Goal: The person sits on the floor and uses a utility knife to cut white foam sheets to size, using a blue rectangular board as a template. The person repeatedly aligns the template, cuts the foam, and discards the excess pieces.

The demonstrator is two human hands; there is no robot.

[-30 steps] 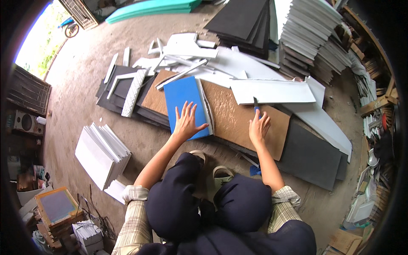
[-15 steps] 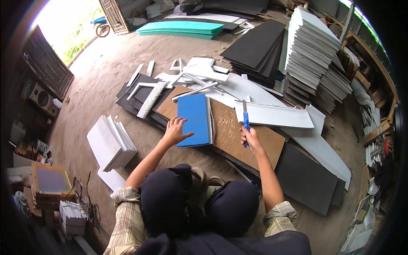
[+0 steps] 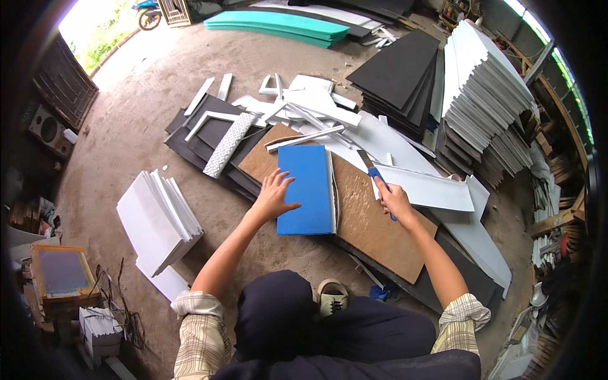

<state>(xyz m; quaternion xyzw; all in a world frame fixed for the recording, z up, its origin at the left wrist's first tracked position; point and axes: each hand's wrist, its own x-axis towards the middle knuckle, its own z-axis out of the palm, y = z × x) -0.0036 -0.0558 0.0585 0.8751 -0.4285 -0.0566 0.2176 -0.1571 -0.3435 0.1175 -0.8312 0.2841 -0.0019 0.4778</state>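
A blue rectangular foam sheet [image 3: 307,193] lies on a brown board [image 3: 380,231] in front of me, with a ragged white strip [image 3: 334,196] along its right edge. My left hand [image 3: 275,197] is at the sheet's left edge, fingers spread, gripping nothing; whether the fingertips touch the sheet I cannot tell. In my right hand [image 3: 395,204] is a blue-handled utility knife [image 3: 375,174], held over the right part of the board. Its blade points up and to the left, apart from the blue sheet.
White offcut strips [image 3: 310,117] are heaped beyond the blue sheet. Dark sheets [image 3: 399,69] and a tall white stack [image 3: 484,82] stand at far right. To my left is a smaller white stack [image 3: 158,218]. Turquoise sheets [image 3: 278,26] lie at the back.
My right hand and the knife have shifted right, and the knife now leans more to the left. My right leg has swung outward and lower. The whole view has shifted slightly.
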